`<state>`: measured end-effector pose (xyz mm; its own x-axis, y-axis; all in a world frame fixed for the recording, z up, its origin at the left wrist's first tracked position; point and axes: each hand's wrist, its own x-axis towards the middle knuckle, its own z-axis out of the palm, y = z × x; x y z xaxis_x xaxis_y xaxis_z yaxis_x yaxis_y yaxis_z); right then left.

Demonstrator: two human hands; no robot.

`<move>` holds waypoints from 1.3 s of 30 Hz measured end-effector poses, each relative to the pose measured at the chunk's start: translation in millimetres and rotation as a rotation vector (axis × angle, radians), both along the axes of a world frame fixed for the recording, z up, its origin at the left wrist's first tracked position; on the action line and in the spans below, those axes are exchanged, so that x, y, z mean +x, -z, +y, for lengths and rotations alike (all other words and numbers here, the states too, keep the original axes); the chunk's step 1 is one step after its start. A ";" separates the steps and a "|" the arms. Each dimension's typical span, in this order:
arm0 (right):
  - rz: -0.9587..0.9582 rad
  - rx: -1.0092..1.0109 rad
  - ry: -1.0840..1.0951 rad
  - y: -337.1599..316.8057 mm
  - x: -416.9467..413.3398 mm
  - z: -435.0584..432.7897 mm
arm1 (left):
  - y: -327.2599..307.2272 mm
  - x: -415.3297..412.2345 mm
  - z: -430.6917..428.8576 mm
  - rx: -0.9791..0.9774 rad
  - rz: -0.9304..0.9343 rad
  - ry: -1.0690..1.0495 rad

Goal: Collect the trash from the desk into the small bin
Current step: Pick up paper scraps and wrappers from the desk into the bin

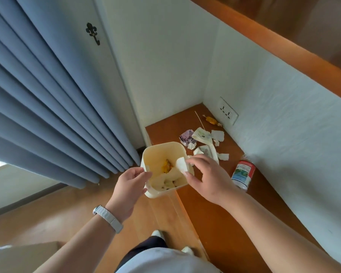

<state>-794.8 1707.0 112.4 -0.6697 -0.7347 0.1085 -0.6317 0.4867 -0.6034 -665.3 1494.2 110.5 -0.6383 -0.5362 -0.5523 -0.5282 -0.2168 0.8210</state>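
At desk (205,223) edge, small bin (161,147) is held
Bin is gripped at near rim by L hand (130,184); white paper scrap (180,164) is pinched over its opening by R hand (207,176); bottle (243,172) & torn scraps (203,135) are seen on desk

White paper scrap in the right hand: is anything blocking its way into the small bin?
Nothing visible does. The right hand pinches the white paper scrap right over the open mouth of the small bin, which the left hand holds by its rim. Only crumpled paper and a yellow wrapper lie inside.
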 end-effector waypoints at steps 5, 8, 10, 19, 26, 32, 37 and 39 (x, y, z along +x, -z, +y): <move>-0.102 0.053 0.137 18.3 -28.3 -3.5 | 9.6 -12.7 -21.5 0.004 0.007 -0.039; -0.148 0.177 0.196 30.9 -47.7 -10.4 | 16.5 -26.8 -38.7 0.015 0.001 -0.005; -0.212 0.222 0.234 42.7 -58.5 -15.7 | 20.2 -34.7 -49.8 0.029 -0.001 -0.009; -0.195 0.517 0.187 111.5 -87.1 -51.6 | 35.9 -73.9 -99.8 0.037 -0.038 0.028; -0.098 0.673 0.116 143.9 -86.1 -85.5 | 39.8 -84.0 -114.7 0.052 -0.029 -0.006; -0.042 0.711 0.087 147.2 -87.0 -94.2 | 40.7 -81.2 -118.1 0.072 -0.009 -0.040; -0.057 0.673 0.100 140.0 -80.3 -89.9 | 37.4 -79.2 -115.3 0.066 -0.006 -0.039; -0.084 0.608 0.148 129.0 -78.1 -88.1 | 35.8 -77.8 -114.6 0.073 0.002 -0.035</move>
<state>-872.9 1618.9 -16.7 -0.7568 -0.5476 -0.3568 -0.4942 0.8367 -0.2360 -743.1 1379.7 74.7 -0.6210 -0.5165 -0.5895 -0.5175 -0.2947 0.8033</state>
